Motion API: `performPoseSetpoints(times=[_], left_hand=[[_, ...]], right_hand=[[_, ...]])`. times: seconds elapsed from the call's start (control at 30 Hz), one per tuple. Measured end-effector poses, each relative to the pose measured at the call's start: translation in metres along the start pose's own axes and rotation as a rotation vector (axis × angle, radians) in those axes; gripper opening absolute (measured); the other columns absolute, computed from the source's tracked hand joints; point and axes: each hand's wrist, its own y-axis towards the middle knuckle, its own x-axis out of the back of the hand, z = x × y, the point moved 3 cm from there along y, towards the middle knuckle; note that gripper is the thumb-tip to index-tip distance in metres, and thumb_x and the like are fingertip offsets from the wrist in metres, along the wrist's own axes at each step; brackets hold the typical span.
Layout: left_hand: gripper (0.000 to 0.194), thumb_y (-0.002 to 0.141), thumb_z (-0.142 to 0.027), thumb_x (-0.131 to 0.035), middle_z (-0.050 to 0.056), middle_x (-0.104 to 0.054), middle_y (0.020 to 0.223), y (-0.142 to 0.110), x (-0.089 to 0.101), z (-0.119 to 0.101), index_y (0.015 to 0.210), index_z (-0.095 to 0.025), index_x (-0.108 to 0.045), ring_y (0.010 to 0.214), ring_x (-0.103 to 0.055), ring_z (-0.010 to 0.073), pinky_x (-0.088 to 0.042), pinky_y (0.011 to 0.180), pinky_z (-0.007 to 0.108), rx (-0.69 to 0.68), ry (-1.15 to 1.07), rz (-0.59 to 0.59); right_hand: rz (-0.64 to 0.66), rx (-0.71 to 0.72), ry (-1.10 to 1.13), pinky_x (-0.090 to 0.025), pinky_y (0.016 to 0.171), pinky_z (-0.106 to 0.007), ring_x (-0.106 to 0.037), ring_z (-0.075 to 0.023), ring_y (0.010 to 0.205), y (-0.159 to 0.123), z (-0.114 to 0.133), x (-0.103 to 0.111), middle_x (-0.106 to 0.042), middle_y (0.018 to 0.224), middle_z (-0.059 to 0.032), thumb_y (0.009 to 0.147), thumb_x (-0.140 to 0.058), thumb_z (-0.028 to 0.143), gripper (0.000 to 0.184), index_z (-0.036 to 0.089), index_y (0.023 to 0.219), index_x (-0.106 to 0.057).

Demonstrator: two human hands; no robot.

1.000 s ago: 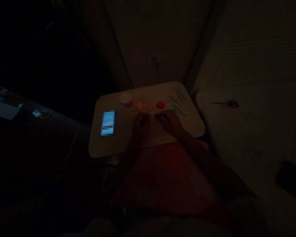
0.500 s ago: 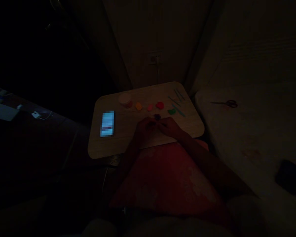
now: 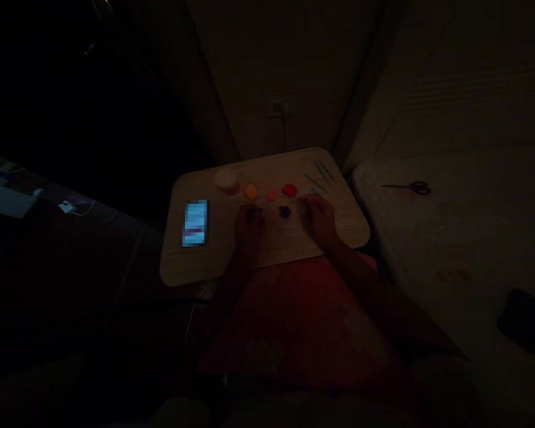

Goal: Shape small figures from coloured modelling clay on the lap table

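Between my hands a dark purple lump of modelling clay [image 3: 285,211] lies on the small wooden table [image 3: 214,261]. To its left, my left hand [image 3: 249,229] is closed, with a small dark purple bit of clay [image 3: 259,210] at its fingertips. On the other side my right hand [image 3: 321,219] has its fingers drawn together; what they hold, if anything, is too dark to see. It covers the spot of the green clay. Beyond the hands sit orange clay [image 3: 250,191], pink clay [image 3: 271,194] and red clay [image 3: 289,190] in a row.
A lit phone [image 3: 195,223] lies on the table's left, with a lidded tub [image 3: 227,181] behind. Several thin modelling tools [image 3: 323,172] lie at the back right. Scissors [image 3: 412,187] rest on the pale surface to the right. A wall socket [image 3: 280,107] holds a plug.
My hands were together in front of the purple clay; now they are apart. The left moved left, and the right moved right and forward, over the green clay.
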Motion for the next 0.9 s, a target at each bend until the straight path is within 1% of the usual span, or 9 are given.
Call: performPoseSetpoints(times=[0.1, 0.17, 0.27, 0.37, 0.47, 0.53, 0.67, 0.77, 0.9], left_hand=[[0.025, 0.095, -0.044, -0.062, 0.004, -0.07, 0.086, -0.001, -0.001, -0.008, 0.105, -0.022, -0.067, 0.075, -0.065, 0.016, -0.054, 0.071, 0.029, -0.042, 0.037, 0.067], [0.026, 0.094, -0.04, -0.063, 0.006, -0.075, 0.093, -0.001, -0.003, -0.011, 0.109, -0.022, -0.073, 0.08, -0.068, 0.0176, -0.057, 0.075, 0.03, -0.043, 0.062, 0.105], [0.023, 0.094, -0.036, -0.065, 0.007, -0.078, 0.1, -0.002, -0.004, -0.012, 0.107, -0.021, -0.077, 0.087, -0.072, 0.019, -0.059, 0.08, 0.032, -0.033, 0.081, 0.127], [0.021, 0.093, -0.034, -0.066, 0.007, -0.08, 0.1, -0.002, -0.005, -0.009, 0.104, -0.02, -0.078, 0.083, -0.073, 0.0184, -0.061, 0.079, 0.032, -0.009, 0.061, 0.134], [0.02, 0.092, -0.033, -0.067, 0.007, -0.08, 0.098, -0.002, -0.006, -0.007, 0.102, -0.02, -0.078, 0.081, -0.073, 0.0185, -0.061, 0.077, 0.032, -0.007, 0.057, 0.139], [0.019, 0.092, -0.033, -0.066, 0.007, -0.08, 0.097, -0.001, -0.006, -0.007, 0.102, -0.02, -0.078, 0.083, -0.073, 0.0187, -0.061, 0.077, 0.031, -0.02, 0.066, 0.139], [0.019, 0.094, -0.033, -0.064, 0.006, -0.079, 0.094, -0.002, -0.006, -0.009, 0.101, -0.02, -0.077, 0.081, -0.071, 0.0181, -0.06, 0.076, 0.031, -0.042, 0.102, 0.144], [0.017, 0.093, -0.028, -0.063, 0.005, -0.078, 0.093, -0.003, -0.008, -0.01, 0.1, -0.02, -0.076, 0.083, -0.071, 0.0181, -0.058, 0.081, 0.032, -0.059, 0.143, 0.164], [0.016, 0.092, -0.022, -0.061, 0.004, -0.077, 0.093, -0.004, -0.01, -0.013, 0.098, -0.02, -0.075, 0.085, -0.07, 0.018, -0.057, 0.082, 0.031, -0.068, 0.165, 0.187]], right_hand=[[0.141, 0.082, -0.002, -0.053, 0.076, -0.035, -0.063, -0.0197, 0.076, -0.003, 0.008, -0.006, -0.071, 0.088, -0.0057, 0.098, -0.052, 0.043, 0.036, 0.021, 0.12, -0.07], [0.196, 0.063, 0.024, -0.052, 0.071, -0.034, -0.061, -0.0176, 0.068, -0.004, 0.009, -0.009, -0.072, 0.09, -0.0056, 0.099, -0.052, 0.043, 0.039, 0.022, 0.129, -0.067], [0.192, 0.0, 0.11, -0.052, 0.064, -0.032, -0.062, -0.0155, 0.064, -0.002, 0.004, -0.008, -0.075, 0.101, -0.0085, 0.099, -0.052, 0.047, 0.041, 0.022, 0.128, -0.065], [0.172, -0.055, 0.217, -0.053, 0.062, -0.03, -0.064, -0.0137, 0.063, 0.001, -0.004, -0.007, -0.075, 0.11, -0.0107, 0.097, -0.053, 0.05, 0.042, 0.02, 0.124, -0.067], [0.181, -0.1, 0.261, -0.054, 0.06, -0.029, -0.067, -0.0144, 0.063, 0.002, -0.008, -0.008, -0.077, 0.103, -0.01, 0.096, -0.055, 0.052, 0.046, 0.019, 0.127, -0.066], [0.195, -0.138, 0.242, -0.053, 0.058, -0.029, -0.067, -0.0157, 0.061, 0.001, -0.01, -0.009, -0.077, 0.091, -0.0083, 0.095, -0.058, 0.054, 0.046, 0.019, 0.122, -0.068], [0.218, -0.189, 0.208, -0.051, 0.051, -0.029, -0.064, -0.0162, 0.052, -0.002, -0.008, -0.01, -0.074, 0.073, -0.0056, 0.092, -0.061, 0.055, 0.039, 0.018, 0.096, -0.071], [0.236, -0.203, 0.188, -0.045, 0.044, -0.027, -0.057, -0.0143, 0.044, -0.004, -0.005, -0.01, -0.068, 0.062, -0.0026, 0.091, -0.062, 0.055, 0.036, 0.02, 0.084, -0.066], [0.212, -0.185, 0.122, -0.035, 0.041, -0.026, -0.046, -0.0127, 0.041, -0.004, -0.002, -0.006, -0.055, 0.053, 0.0022, 0.091, -0.061, 0.053, 0.034, 0.022, 0.078, -0.063]])
